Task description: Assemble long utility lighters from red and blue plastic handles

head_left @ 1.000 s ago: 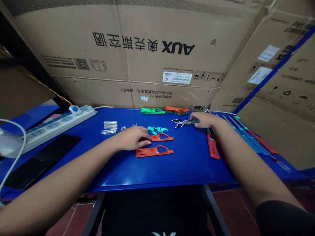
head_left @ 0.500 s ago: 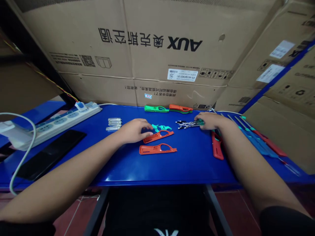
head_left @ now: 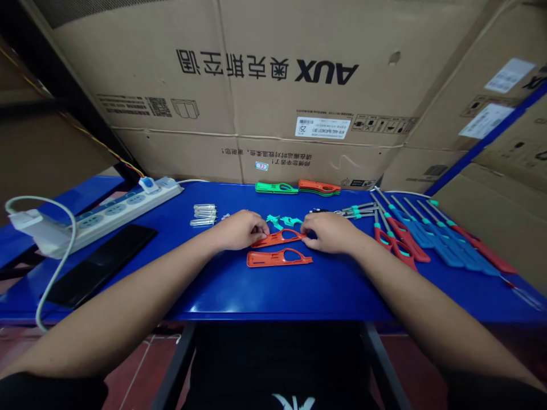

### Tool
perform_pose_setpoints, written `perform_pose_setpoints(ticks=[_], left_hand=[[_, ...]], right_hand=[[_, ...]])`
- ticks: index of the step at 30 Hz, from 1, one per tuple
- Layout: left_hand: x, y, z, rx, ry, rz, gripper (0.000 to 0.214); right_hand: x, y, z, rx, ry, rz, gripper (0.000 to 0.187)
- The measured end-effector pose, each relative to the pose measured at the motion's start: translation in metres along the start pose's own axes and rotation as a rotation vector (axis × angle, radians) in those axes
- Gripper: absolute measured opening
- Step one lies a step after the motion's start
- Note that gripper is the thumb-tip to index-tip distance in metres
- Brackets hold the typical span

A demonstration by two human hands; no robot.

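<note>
SURFACE: blue worktop (head_left: pixel 265 293) is carrying a power strip (head_left: pixel 111 208), black phone (head_left: pixel 100 265), clear tubes (head_left: pixel 204 214) and lighters (head_left: pixel 431 239) | ROOM: cardboard boxes (head_left: pixel 273 85) are walling the back | THING: upper orange shell (head_left: pixel 277 238) is lying at centre, just behind a lower orange shell (head_left: pixel 278 259) | LEFT: left hand (head_left: pixel 239 229) grip is pinching its left end | RIGHT: right hand (head_left: pixel 327 232) is touching its right end; whether the grip is closing cannot be told

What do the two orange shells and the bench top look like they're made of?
The upper orange shell and lower orange shell look like moulded plastic: even colour, thin walls, cut-out openings. The bench top seems painted sheet metal, glossy and reflective; laminate is possible.
</note>
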State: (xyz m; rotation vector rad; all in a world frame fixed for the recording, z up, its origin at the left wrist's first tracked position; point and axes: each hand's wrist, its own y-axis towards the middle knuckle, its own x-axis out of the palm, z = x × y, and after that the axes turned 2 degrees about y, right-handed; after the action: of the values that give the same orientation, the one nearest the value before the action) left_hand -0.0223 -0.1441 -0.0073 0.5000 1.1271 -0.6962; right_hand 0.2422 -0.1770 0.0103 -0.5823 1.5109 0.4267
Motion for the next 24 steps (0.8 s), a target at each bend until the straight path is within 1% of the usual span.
perform_pose_setpoints(ticks=[4, 6, 9, 12, 19, 23, 24], left_hand=[[-0.011, -0.007, 0.008, 0.033, -0.019, 0.046, 0.017], [-0.018, -0.013, 0.014, 0.087, -0.044, -0.004, 0.016], [-0.024, -0.019, 0.021, 0.164, -0.095, -0.124, 0.015], [-0.022, -0.02, 0.023, 0.179, -0.093, -0.159, 0.015], [-0.02, -0.019, 0.023, 0.193, -0.122, -0.181, 0.015], [-0.018, -0.02, 0.026, 0.189, -0.032, -0.162, 0.037], [-0.017, -0.02, 0.027, 0.182, 0.005, -0.161, 0.039]], right_hand=[[0.0, -0.006, 0.006, -0.044, 0.125, 0.064, 0.018], [-0.002, -0.012, 0.003, -0.095, 0.229, 0.074, 0.014], [-0.003, -0.019, -0.005, -0.169, 0.328, 0.004, 0.011], [-0.004, -0.021, -0.01, -0.166, 0.313, -0.067, 0.009], [-0.005, -0.023, -0.01, -0.147, 0.266, -0.083, 0.012], [-0.004, -0.022, -0.009, -0.144, 0.223, -0.106, 0.02], [-0.004, -0.022, -0.009, -0.141, 0.208, -0.113, 0.02]])
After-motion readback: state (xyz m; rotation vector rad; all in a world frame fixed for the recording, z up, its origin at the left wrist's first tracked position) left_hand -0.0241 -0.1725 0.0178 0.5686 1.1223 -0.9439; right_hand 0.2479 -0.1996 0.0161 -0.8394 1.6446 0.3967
